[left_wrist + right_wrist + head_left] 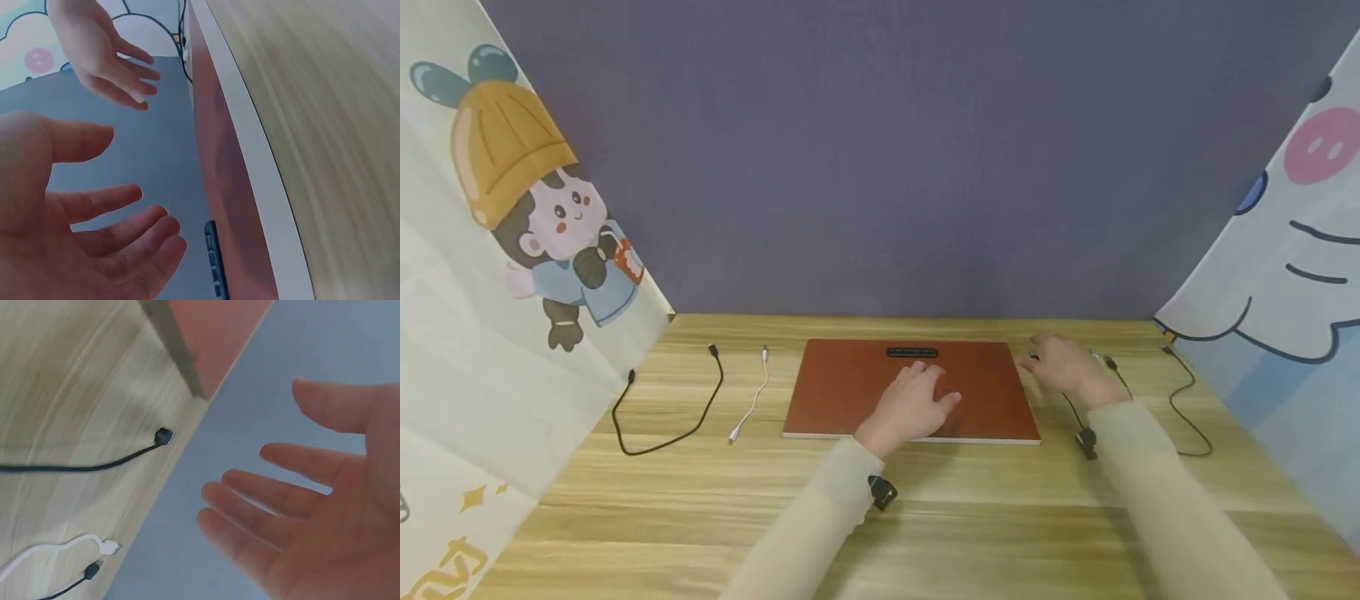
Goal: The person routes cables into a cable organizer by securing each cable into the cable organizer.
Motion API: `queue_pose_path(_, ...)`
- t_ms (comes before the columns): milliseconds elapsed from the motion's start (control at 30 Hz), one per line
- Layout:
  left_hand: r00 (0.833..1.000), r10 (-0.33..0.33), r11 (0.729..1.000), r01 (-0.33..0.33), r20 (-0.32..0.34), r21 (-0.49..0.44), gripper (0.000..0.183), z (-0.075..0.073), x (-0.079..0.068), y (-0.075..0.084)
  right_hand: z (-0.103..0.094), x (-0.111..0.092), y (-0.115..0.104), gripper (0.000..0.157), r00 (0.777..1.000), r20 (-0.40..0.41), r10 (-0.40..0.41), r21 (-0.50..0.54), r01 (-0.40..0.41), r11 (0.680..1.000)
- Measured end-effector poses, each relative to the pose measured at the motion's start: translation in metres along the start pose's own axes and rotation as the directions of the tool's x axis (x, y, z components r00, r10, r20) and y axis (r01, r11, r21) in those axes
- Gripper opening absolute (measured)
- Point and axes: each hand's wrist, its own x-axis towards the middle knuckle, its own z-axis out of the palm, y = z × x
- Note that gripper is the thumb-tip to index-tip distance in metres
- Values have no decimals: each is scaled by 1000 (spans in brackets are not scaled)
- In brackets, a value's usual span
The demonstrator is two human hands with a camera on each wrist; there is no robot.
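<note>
A flat reddish-brown board [835,387] with a white front edge lies on the table; a small black ribbed strip [912,352] sits near its back edge. My left hand [910,406] hovers over the board, fingers loosely spread and holding nothing. Off the board's right side, my right hand [1063,367] is above the table, its fingers apart and also without anything in them. Beneath it runs a black cable [81,467] whose plug lies near the board's corner. Beside that are a white cable [50,547] and another black plug [92,570], partly hidden by the hand in the head view.
Left of the board lie a black cable [655,451] bent in a U and a short white cable [752,407]. A thin dark cable [1183,392] curves at the far right. A grey-blue wall [880,167] stands behind the wooden table [700,517], with printed cloths at both sides.
</note>
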Motion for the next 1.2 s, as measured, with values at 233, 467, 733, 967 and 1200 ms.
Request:
queue_pose_path(233, 999, -34, 999, 34, -8, -26, 50, 8, 1, 8, -8, 9, 15, 62, 1000, 28, -13, 53, 11, 999)
queue_pose_path(467, 999, -36, 998, 35, -21, -54, 44, 14, 6, 16, -10, 17, 28, 57, 1000, 15, -12, 84, 10, 996)
queue_pose_path(733, 999, -44, 993, 42, -18, -110, 39, 22, 12, 19, -4, 24, 41, 53, 999, 39, 25, 100, -29, 995)
queue_pose_path(967, 999, -36, 990, 35, -6, -138, 39, 27, 15, 20, 1, 36, 52, 51, 996, 80, 33, 28, -35, 999)
queue_pose_path(1200, 1000, -15, 996, 14, -12, -93, 38, 31, 15, 20, 9, 50, 56, 51, 996, 89, -2, -17, 3, 1000)
